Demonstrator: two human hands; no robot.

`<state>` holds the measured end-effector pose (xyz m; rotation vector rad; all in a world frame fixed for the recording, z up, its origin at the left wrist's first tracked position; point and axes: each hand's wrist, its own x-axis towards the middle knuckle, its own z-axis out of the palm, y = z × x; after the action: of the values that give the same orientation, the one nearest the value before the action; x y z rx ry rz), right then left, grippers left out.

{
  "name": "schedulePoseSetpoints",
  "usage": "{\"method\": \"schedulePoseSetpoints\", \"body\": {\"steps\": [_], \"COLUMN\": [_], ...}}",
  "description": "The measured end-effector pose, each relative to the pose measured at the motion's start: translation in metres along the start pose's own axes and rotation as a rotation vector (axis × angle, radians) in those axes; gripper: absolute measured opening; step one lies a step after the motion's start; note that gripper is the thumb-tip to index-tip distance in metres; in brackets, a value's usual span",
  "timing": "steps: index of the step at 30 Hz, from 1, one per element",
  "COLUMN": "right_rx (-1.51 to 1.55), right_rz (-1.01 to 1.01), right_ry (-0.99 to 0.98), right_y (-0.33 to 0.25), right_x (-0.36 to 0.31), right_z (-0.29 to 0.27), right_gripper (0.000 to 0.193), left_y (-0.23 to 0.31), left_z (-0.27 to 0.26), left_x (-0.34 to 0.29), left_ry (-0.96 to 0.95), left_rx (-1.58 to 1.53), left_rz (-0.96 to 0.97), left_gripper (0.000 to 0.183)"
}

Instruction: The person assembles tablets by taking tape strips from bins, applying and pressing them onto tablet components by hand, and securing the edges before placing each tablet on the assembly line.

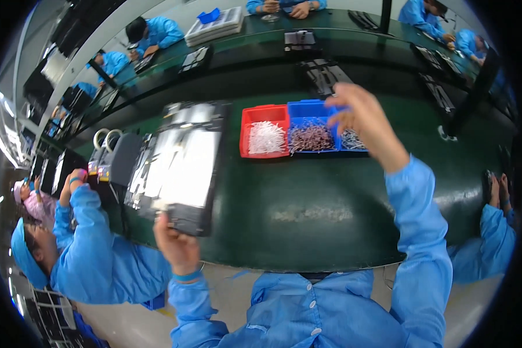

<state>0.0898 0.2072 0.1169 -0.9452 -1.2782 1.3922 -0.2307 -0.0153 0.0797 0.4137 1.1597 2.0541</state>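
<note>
My left hand (178, 246) grips the lower edge of a tablet-like device with its inside exposed (182, 156), tilted up above the table's left part. The device has bright silver panels in a dark frame and is slightly blurred. My right hand (362, 119) is raised over the right side of the parts bins, its fingers apart and nothing seen in them. Below and left of it stand a red bin (243, 136) of small white pieces and a blue bin (307, 107) of brownish pieces. Another blue compartment with silvery pieces (351, 139) is partly hidden by my right hand.
Two tape rolls (107, 139) sit in dispensers at the left, beside a person in blue (104, 255). Another device (325, 75) lies behind the bins. A dark post (472, 95) rises at the right. More people work across the green table (307, 203) and at the right.
</note>
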Motion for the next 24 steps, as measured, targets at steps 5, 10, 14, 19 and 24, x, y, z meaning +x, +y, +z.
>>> {"method": "schedulePoseSetpoints", "body": {"steps": [5,10,14,19,24], "right_rx": [-0.353,-0.431,-0.126,-0.190,-0.109], "right_rz": [0.219,0.486,0.597,0.592,0.604], "right_ry": [0.361,0.418,0.290,0.350,0.384], "right_y": [0.005,0.053,0.078,0.084,0.097], "right_x": [0.103,0.154,0.191,0.197,0.212], "right_z": [-0.096,-0.160,-0.177,-0.149,-0.147], "right_gripper": [0.061,0.062,0.057,0.052,0.028], "left_y": [0.049,0.062,0.063,0.063,0.075], "left_z": [-0.070,-0.088,-0.116,-0.114,-0.126], "left_x": [0.068,0.106,0.128,0.135,0.143], "left_ry": [-0.166,-0.133,-0.181,-0.072,-0.028], "left_rx": [-0.050,-0.125,-0.157,-0.126,-0.041], "left_rz": [0.002,-0.117,-0.132,-0.127,-0.235], "left_gripper": [0.026,0.025,0.026,0.035,0.037]}}
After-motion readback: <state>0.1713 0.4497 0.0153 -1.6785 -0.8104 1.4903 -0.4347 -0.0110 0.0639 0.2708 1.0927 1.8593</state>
